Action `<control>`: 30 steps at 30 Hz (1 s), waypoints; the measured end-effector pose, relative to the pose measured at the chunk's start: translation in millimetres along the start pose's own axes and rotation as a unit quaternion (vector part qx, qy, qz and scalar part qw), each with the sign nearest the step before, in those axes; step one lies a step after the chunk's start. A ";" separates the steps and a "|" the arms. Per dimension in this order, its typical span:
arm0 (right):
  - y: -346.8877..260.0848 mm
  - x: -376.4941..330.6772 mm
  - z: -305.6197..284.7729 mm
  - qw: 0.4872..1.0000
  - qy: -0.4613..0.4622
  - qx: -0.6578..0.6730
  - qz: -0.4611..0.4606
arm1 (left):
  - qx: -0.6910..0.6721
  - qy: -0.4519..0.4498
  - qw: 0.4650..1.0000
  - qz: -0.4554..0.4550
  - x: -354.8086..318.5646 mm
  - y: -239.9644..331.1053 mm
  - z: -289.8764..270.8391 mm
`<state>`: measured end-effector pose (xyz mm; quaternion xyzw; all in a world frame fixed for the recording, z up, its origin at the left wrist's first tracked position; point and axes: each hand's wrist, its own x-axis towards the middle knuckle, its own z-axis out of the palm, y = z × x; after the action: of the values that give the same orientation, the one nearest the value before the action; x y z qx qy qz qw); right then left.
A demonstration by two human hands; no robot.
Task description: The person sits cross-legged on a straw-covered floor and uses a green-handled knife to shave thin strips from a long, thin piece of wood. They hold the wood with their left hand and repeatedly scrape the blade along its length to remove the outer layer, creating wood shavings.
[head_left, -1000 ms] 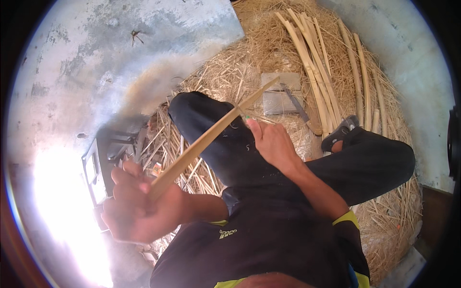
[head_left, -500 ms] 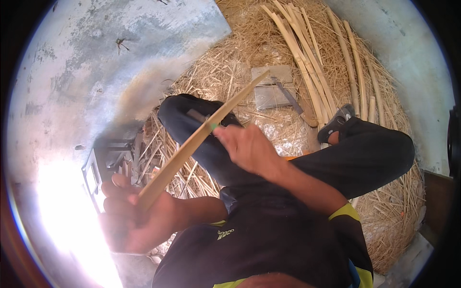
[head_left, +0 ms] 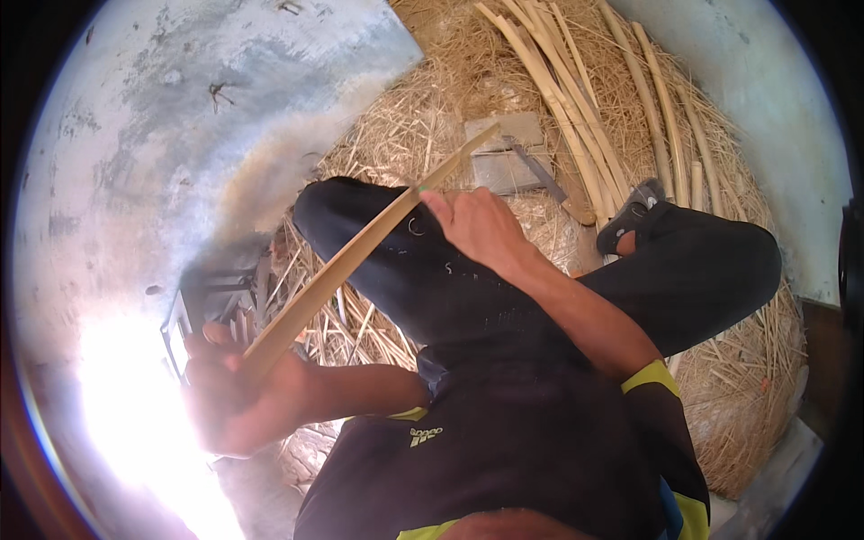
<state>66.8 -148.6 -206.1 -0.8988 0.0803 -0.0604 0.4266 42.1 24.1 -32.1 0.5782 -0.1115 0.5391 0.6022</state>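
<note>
A long, flat pale bamboo strip (head_left: 337, 267) slants from lower left to upper right across my lap. Its near end is in my left hand (head_left: 238, 391), which is closed around it and partly washed out by glare. Farther along the strip is my right hand (head_left: 486, 225), its fingers curled and its thumb at the strip's edge. A small bit of green shows at that thumb tip. What the curled fingers hold is hidden. Beyond them, a knife (head_left: 540, 171) with a wooden handle lies across grey blocks (head_left: 506, 173) on the floor.
Long bamboo pieces (head_left: 576, 108) lie at the far right. Straw-like shavings (head_left: 405, 126) cover the floor around my crossed legs (head_left: 684, 279). A pale, stained wall (head_left: 180, 117) stands at left, with a dark frame (head_left: 211, 292) at its foot.
My right hand has moved farther along the strip, away from my body. A dark, flat, blade-like piece that jutted past the strip is no longer visible. My left hand keeps its hold.
</note>
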 end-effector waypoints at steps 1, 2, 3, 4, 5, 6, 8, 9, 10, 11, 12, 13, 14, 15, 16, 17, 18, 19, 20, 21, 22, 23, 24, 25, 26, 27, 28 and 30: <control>-8.7 -8.6 -5.3 1.000 -0.015 0.013 -0.012 | 0.004 0.013 1.000 -0.005 -1.8 -2.2 4.7; 5.7 -4.7 -6.4 1.000 -0.002 0.012 -0.001 | 0.003 0.028 1.000 -0.012 -7.0 -4.4 12.5; 19.0 -3.5 -1.3 1.000 0.001 0.020 0.010 | 0.015 0.038 0.999 -0.016 -6.8 -0.7 14.0; 29.1 -3.5 4.0 0.999 0.005 0.028 0.022 | 0.023 0.041 0.999 -0.013 -6.1 0.6 14.4; 23.0 2.0 2.0 0.997 -0.029 0.021 0.068 | 0.035 0.045 0.998 -0.008 -5.7 1.6 12.7; 17.0 3.5 -1.3 0.998 -0.031 0.003 0.049 | 0.043 0.041 0.998 0.003 -4.3 0.4 10.3; 6.1 2.6 -11.2 0.999 -0.034 -0.032 0.015 | 0.061 0.041 0.997 0.020 -5.9 0.2 8.8; 10.1 1.9 -6.1 0.999 -0.026 -0.019 0.012 | 0.072 0.044 0.996 0.026 -8.9 1.1 9.6; 17.1 1.6 3.8 1.000 -0.018 -0.007 0.009 | 0.037 0.023 0.999 0.015 -8.3 0.8 4.8; 22.6 0.0 11.1 1.000 -0.014 0.006 0.008 | 0.002 0.004 1.000 0.001 -8.0 -0.6 0.7; 29.8 1.5 8.7 0.998 -0.033 -0.015 0.043 | -0.083 -0.041 0.995 -0.034 -1.7 -4.2 -11.7; 41.2 7.0 2.6 0.995 -0.052 -0.036 0.077 | -0.167 -0.084 0.980 -0.070 1.7 -8.2 -21.6; 45.4 12.9 -1.3 0.990 -0.074 -0.057 0.104 | -0.132 -0.062 0.988 -0.056 0.4 -6.9 -18.0; 41.5 12.1 3.9 0.992 -0.042 -0.082 0.083 | -0.098 -0.040 0.994 -0.042 -1.5 -4.9 -12.4; 38.1 12.0 6.7 0.995 -0.031 -0.072 0.066 | -0.063 -0.018 0.997 -0.028 -2.3 -3.7 -9.0; 34.0 13.0 6.5 0.997 -0.018 -0.060 0.048 | -0.080 -0.011 0.996 -0.035 -1.6 -4.2 -7.8; 32.4 14.6 6.1 0.998 -0.005 -0.049 0.031 | -0.098 -0.004 0.994 -0.041 -0.4 -5.1 -7.3; 46.2 22.3 10.7 0.997 -0.013 -0.053 0.049 | -0.115 0.004 0.992 -0.047 0.4 -5.7 -6.7; 72.4 28.4 20.2 0.995 -0.022 -0.056 0.076 | -0.073 0.001 0.997 -0.031 0.1 -5.6 -5.4; 79.1 34.3 20.1 0.993 -0.030 -0.061 0.095 | -0.031 0.004 0.999 -0.008 -0.9 -6.1 -3.5; 81.7 36.9 25.2 0.992 -0.038 -0.072 0.095 | -0.002 0.011 1.000 0.003 -0.3 -7.5 -2.8; 72.4 40.3 24.8 0.991 -0.045 -0.081 0.095 | 0.025 0.019 0.999 0.014 0.5 -8.5 -1.9; 66.5 42.6 25.6 0.990 -0.053 -0.090 0.094 | 0.039 0.031 0.999 0.014 3.5 -10.9 -2.4; 66.9 42.5 28.1 0.990 -0.060 -0.087 0.095 | 0.043 0.034 0.998 0.017 5.2 -11.6 -2.7; 82.2 37.9 26.5 0.988 -0.056 -0.088 0.114 | 0.037 0.025 0.999 0.005 1.0 -18.1 2.4; 88.9 40.6 26.8 0.988 -0.059 -0.089 0.109 | 0.031 0.023 0.999 0.011 3.0 -16.0 2.9; 132.2 48.9 33.6 0.969 -0.074 -0.159 0.171 | -0.010 0.009 1.000 -0.005 6.2 -6.5 -3.5; 287.9 22.4 39.4 0.912 -0.059 -0.248 0.320 | -0.172 -0.050 0.981 -0.077 1.3 -6.3 1.2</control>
<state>69.0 -302.5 -453.5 -0.9037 0.3511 0.1544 0.1904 48.1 25.3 -34.4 0.4994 -0.1877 0.4342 0.7258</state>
